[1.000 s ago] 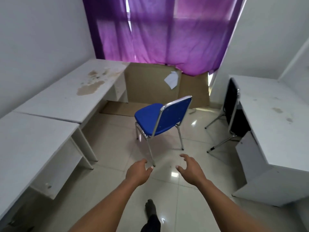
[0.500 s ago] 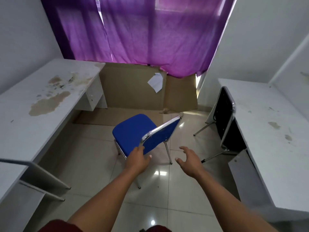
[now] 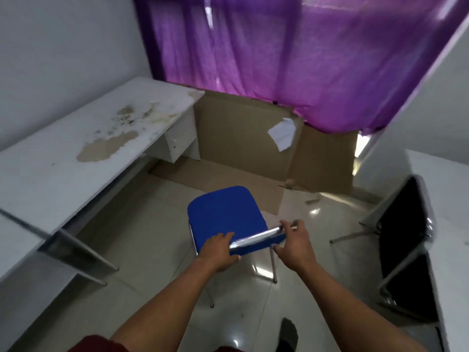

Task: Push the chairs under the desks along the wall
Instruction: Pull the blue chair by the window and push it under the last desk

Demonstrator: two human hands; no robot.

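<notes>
Nearest the camera: two bare forearms reach forward over a glossy tiled floor [image 3: 142, 252].
Left hand [image 3: 220, 252]: closed over the left end of the blue chair's backrest top, fingers over the front edge.
Right hand [image 3: 294, 246]: gripping the right end of the same backrest, thumb at the back, fingers curled over the chrome rim.
Blue chair [image 3: 225, 214]: standing in the middle of the floor, clear of both desks, seat pointing away toward the window.
Left worktop [image 3: 63, 161]: white, stained brown, along the left wall, well apart from the blue chair.
Black chair [image 3: 403, 224]: at the right, backrest just beside the right worktop [image 3: 441, 189].
Far end: cardboard sheets [image 3: 241, 133] lean under a purple curtain [image 3: 279, 52].
</notes>
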